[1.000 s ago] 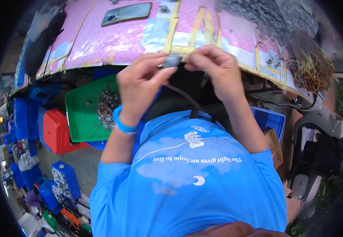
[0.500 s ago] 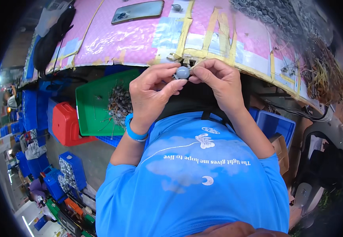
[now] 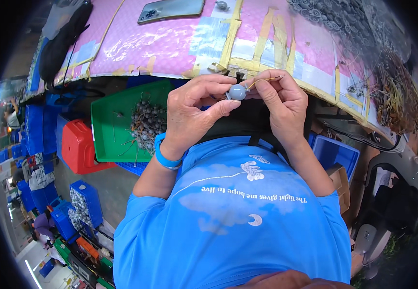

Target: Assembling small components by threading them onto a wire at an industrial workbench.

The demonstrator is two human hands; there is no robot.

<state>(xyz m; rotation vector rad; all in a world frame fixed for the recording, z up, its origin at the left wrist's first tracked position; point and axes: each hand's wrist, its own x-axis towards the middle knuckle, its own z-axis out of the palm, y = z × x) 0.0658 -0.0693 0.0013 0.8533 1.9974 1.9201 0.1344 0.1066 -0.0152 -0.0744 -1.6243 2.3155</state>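
Note:
Between the thumb and fingers of my left hand is a glossy grey ball-shaped part, held just off the table's front edge. My right hand pinches a thin yellowish wire coming from the ball's right side; its end sticks out past the fingertips. Below and left of my left hand, a green tray bears a heap of similar grey balls with wires. A single small grey part lies at the far side of the table.
The pink-covered table carries a phone, a pile of grey ring-like parts and a bundle of wires at right. A red stool stands left of the tray. A blue bin sits under the table at right.
Both hands and the ball have shifted slightly right in the picture. My right hand has drawn a little away from the ball, and the wire now shows between its fingers.

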